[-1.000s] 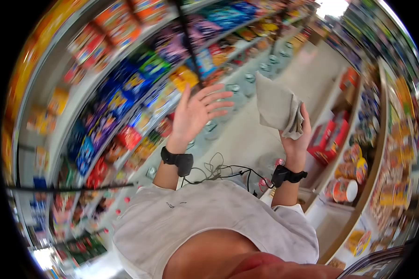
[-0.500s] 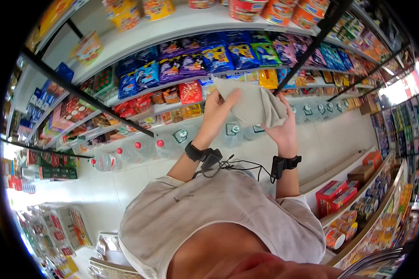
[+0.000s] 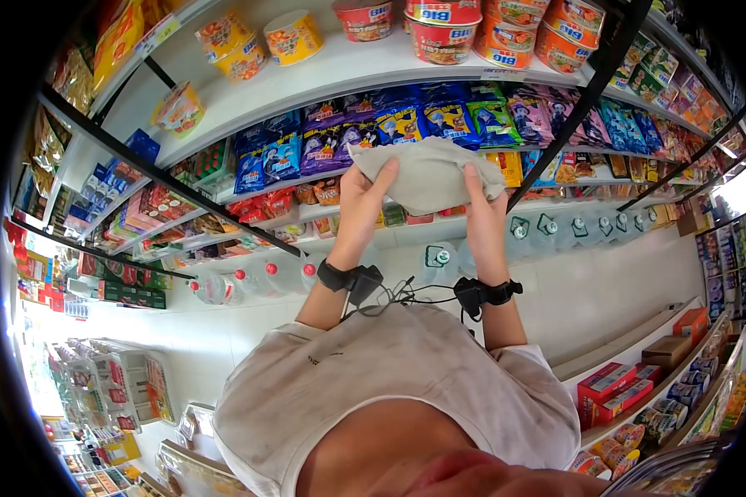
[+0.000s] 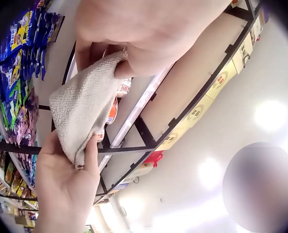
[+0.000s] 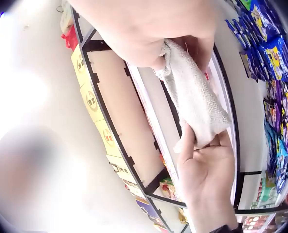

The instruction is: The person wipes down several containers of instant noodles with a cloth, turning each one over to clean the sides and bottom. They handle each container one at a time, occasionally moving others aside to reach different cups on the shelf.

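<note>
A grey-beige cloth (image 3: 429,176) with a towel-like weave is held up in front of the chest, spread between both hands. At its left end my left hand (image 3: 362,203) pinches it, the thumb lying on top. My right hand (image 3: 486,224) grips the other end in the same way, thumb over the cloth. In the left wrist view the cloth (image 4: 83,102) hangs in a folded strip from the near left hand (image 4: 144,34) to the right hand (image 4: 68,187). The right wrist view shows the cloth (image 5: 195,92) bunched at the right hand's fingers.
Ahead stands a shelf (image 3: 365,91) with cup noodles (image 3: 443,37) above bagged snacks (image 3: 331,145). Large clear bottles (image 3: 439,258) line the floor along its foot. A low shelf (image 3: 638,398) with boxes and tubs is at the right. Black wrist cameras trail cables (image 3: 402,294).
The left hand, open and apart a second ago, has come to the cloth and now holds its left end. The cloth is spread wider between both hands, and the view has turned toward the shelf.
</note>
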`<action>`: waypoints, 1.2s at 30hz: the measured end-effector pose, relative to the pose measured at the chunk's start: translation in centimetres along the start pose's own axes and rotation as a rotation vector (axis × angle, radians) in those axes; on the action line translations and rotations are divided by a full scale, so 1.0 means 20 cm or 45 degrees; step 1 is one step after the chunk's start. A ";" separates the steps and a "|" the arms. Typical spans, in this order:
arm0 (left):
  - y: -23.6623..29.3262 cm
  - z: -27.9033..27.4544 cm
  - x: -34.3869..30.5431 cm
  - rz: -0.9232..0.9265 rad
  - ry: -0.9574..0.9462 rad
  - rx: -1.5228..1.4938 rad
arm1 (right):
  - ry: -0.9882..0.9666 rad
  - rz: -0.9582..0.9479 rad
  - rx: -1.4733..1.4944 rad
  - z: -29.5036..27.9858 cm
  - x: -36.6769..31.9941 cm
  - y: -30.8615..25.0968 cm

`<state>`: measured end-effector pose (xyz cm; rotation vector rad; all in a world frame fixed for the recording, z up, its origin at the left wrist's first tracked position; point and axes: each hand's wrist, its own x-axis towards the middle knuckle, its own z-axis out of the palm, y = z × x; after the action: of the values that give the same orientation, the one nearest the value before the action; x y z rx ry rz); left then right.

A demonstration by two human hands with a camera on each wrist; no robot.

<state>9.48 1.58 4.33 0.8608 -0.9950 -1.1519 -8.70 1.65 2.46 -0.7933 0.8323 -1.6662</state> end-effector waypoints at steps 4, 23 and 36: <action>0.02 0.05 0.03 -0.057 -0.071 0.257 | 0.047 0.010 -0.088 -0.10 0.10 0.00; 0.03 -0.35 0.05 -0.503 -0.681 0.262 | -0.635 0.189 -0.358 0.01 0.18 0.12; 0.20 -0.98 0.06 -0.266 -0.251 0.075 | -0.683 0.244 -0.293 0.79 -0.16 0.42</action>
<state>29.37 2.05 1.80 0.9274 -1.1236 -1.4120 9.42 0.92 3.64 -1.2115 0.6948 -1.1200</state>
